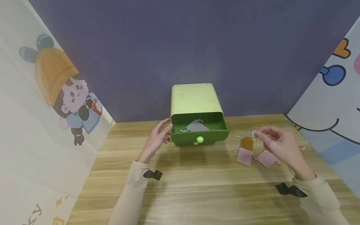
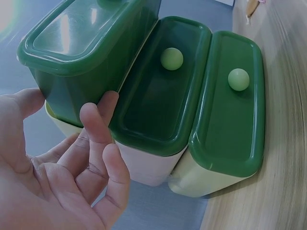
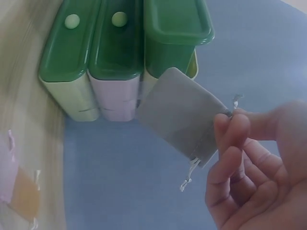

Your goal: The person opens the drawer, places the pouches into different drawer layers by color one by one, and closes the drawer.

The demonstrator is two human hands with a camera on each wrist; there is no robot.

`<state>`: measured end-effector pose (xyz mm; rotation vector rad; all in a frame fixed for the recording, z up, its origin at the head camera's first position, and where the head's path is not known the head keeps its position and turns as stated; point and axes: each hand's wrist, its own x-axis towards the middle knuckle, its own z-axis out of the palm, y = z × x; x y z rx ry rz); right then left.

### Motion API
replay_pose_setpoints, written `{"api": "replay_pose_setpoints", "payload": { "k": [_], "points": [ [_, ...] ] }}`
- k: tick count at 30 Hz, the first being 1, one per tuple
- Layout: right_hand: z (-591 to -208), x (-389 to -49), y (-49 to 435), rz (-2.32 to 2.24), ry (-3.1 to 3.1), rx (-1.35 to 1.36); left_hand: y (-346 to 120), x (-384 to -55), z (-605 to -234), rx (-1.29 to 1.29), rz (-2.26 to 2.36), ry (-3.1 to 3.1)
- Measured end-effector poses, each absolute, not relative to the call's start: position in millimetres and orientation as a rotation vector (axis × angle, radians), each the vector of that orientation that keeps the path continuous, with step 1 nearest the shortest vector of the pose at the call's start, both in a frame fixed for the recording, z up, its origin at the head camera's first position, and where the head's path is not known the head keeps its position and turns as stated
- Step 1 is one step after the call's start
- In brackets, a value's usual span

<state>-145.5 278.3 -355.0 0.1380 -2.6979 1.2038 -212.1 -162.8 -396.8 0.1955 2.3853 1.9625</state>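
My right hand [image 1: 277, 142] pinches a grey drawstring pouch [image 3: 177, 115] by one top corner, between thumb and fingertips. The pouch hangs tilted, its white cord dangling, above the pouches on the table. My left hand [image 1: 157, 136] is at the left side of the green drawer unit [image 1: 197, 98], fingers loosely bent and fingertips right at the side of the pulled-out top drawer [image 2: 72, 86]. Inside that drawer lies another grey pouch [image 1: 197, 126] with white cords. Two lower drawers with round light-green knobs are pushed in, as the left wrist view shows.
On the wooden table [image 1: 197, 193] right of the unit lie an orange-brown pouch [image 1: 246, 143], a pink pouch [image 1: 244, 157] and a second pink pouch [image 1: 267, 158]. A blue-grey wall [image 1: 140, 62] stands behind the unit. Printed panels flank the table on both sides.
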Motion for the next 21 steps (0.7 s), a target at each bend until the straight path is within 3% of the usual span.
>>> {"api": "replay_pose_setpoints", "payload": {
  "k": [21],
  "points": [
    [-336,-160,244,1.317,-2.482,0.205,-161,-210,-396,0.188,1.971,2.376]
  ]
}}
